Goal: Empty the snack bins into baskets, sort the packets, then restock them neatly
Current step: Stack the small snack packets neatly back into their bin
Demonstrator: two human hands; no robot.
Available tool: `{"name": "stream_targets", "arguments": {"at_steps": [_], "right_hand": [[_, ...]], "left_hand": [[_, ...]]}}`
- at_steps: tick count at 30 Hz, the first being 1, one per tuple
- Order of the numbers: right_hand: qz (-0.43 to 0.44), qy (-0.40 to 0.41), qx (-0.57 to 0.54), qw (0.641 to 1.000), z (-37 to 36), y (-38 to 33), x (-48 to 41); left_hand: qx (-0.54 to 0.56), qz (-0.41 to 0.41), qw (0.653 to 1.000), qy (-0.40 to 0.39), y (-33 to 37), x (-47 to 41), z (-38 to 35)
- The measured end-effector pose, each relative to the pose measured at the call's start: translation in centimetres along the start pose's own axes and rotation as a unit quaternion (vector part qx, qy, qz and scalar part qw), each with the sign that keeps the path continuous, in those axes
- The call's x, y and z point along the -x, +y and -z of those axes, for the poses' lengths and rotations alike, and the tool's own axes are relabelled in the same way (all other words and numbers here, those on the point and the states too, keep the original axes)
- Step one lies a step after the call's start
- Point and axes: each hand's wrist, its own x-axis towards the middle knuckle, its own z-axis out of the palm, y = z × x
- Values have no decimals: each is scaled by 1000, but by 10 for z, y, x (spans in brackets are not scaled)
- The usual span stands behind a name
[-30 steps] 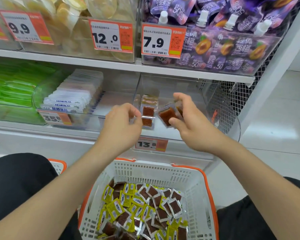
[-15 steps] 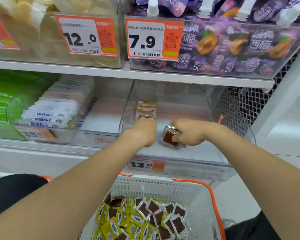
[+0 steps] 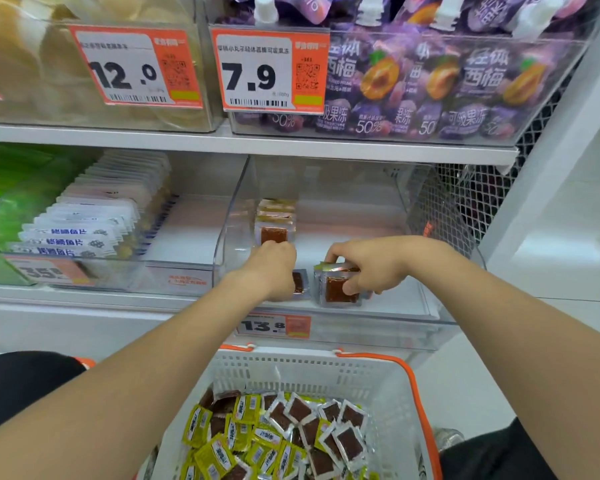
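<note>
- The clear plastic bin (image 3: 426,216) sits on the lower shelf; its orange price tag (image 3: 274,325) reads 13.8.
- One white basket (image 3: 309,372) with an orange rim stands below it, holding a heap of packets (image 3: 274,434): yellow printed ones and clear ones showing brown squares, too many to count.
- A short row of brown-square packets (image 3: 274,225) stands at the bin's back left.
- My right hand (image 3: 371,265) grips a small stack of packets (image 3: 338,289) on the bin floor.
- My left hand (image 3: 274,271) curls over one flat packet (image 3: 300,284); I cannot tell if it pinches it.

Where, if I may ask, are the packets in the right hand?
Head view: the packets stand on the clear bin's front floor, just right of the left hand, above the 13.8 tag.
</note>
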Motion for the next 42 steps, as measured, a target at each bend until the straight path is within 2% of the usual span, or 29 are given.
{"name": "stream_targets", "arguments": {"at_steps": [4, 7, 10, 13, 16, 18, 20, 22, 24, 26, 28, 30, 33, 42], "right_hand": [[27, -12, -20, 999, -2, -3, 7], [46, -11, -42, 998, -6, -8, 4], [54, 39, -50, 997, -12, -13, -6], [64, 95, -51, 992, -16, -19, -15], [67, 93, -26, 993, -21, -27, -24], [47, 79, -22, 996, -26, -32, -29], [36, 87, -9, 996, -28, -36, -36], [40, 117, -2, 992, -28, -41, -44], [51, 150, -5, 987, -27, -48, -53], [49, 171, -47, 983, -26, -56, -62], [41, 208, -110, 971, -26, -67, -69], [9, 272, -161, 949, -25, -78, -76], [-94, 327, -220, 914, -25, -88, -86], [-95, 220, -305, 922, -22, -92, -87]], "left_hand": [[-24, 0, 1000, -12, 2, 3, 0], [11, 9, 999, -39, 3, 2, 0], [79, 12, 997, -25, 2, 0, 7], [100, 4, 995, -14, 3, 6, 21], [128, 18, 992, 8, 3, 16, 31], [158, 23, 984, 73, 1, 22, 40], [158, -5, 971, 177, -4, 29, 51], [98, -42, 955, 277, -15, 40, 62], [18, -18, 942, 334, -28, 52, 68], [13, 53, 951, 305, -40, 60, 70], [61, 89, 968, 227, -49, 60, 67], [69, 89, 979, 172, -53, 59, 63], [53, 74, 984, 155, -54, 62, 56], [38, 48, 980, 189, -59, 68, 51]]}}
